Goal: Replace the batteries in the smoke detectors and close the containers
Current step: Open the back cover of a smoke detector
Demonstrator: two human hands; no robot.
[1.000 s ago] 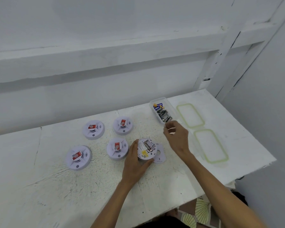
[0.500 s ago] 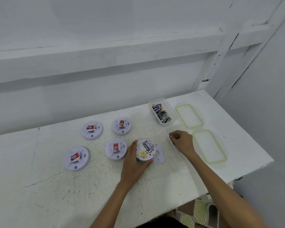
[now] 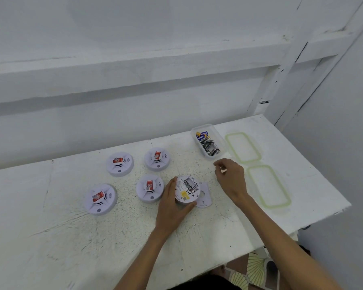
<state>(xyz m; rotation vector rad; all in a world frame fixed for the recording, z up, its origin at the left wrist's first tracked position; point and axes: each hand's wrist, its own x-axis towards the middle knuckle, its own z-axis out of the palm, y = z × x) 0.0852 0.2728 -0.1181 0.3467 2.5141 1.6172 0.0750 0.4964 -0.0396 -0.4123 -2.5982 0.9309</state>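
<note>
Withdrawn from the container [image 3: 218, 139], right hand [image 3: 232, 178] pinches perhaps a battery [image 3: 223, 169]; left hand [image 3: 172, 208] grips the open detector [image 3: 187, 190].

The overturned smoke detector [image 3: 187, 190] is gripped by the left hand [image 3: 172, 206]. The right hand [image 3: 231, 178], fingers curled, is held between it and the battery container [image 3: 220, 141].

Four round white smoke detectors [image 3: 120, 164] sat face-up on the table, each with a red sticker on top. A fifth detector [image 3: 187, 190] was flipped over with its battery bay open, its cover plate [image 3: 205, 196] flat just beside it. The clear container [image 3: 213, 129] of batteries [image 3: 208, 145] stood open, with two green-rimmed lids [image 3: 243, 147] lying flat to its right.
</note>
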